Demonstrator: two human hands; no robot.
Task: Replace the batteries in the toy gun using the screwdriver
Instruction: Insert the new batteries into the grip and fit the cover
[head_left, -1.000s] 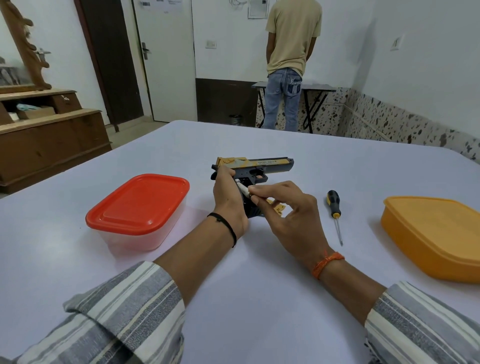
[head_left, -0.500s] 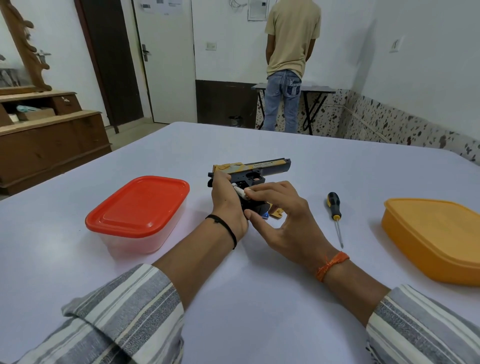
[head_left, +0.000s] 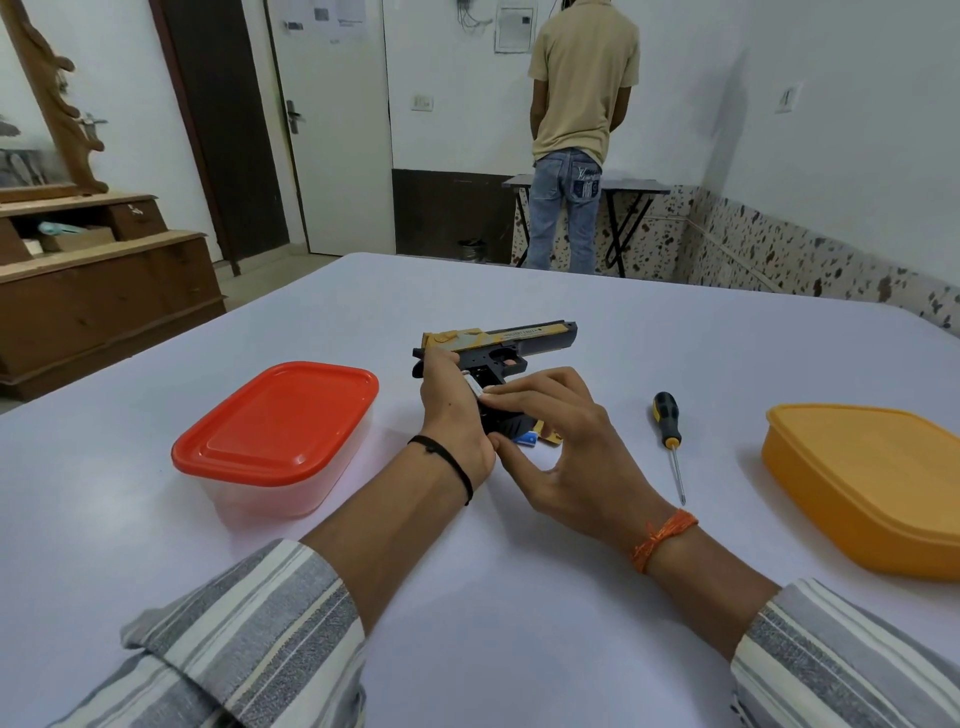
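Observation:
A black and gold toy gun (head_left: 519, 340) lies on its side at the middle of the white table (head_left: 519, 597), barrel pointing right. My left hand (head_left: 449, 410) grips its grip end. My right hand (head_left: 561, 441) pinches a white battery (head_left: 474, 387) against the open grip. A small blue and white piece (head_left: 527, 439) and a gold cover piece (head_left: 549, 435) lie under my right hand, partly hidden. The screwdriver (head_left: 670, 441), black and yellow handle, lies free on the table to the right, tip toward me.
A clear box with a red lid (head_left: 275, 415) stands left of the gun. An orange lidded box (head_left: 872, 483) sits at the right edge. A person stands at a small table by the far wall. A wooden dresser is at the left.
My right hand has pushed the battery further down into the gun's grip, and its fingers have flattened over it. The gun has tilted slightly. The screwdriver has not moved.

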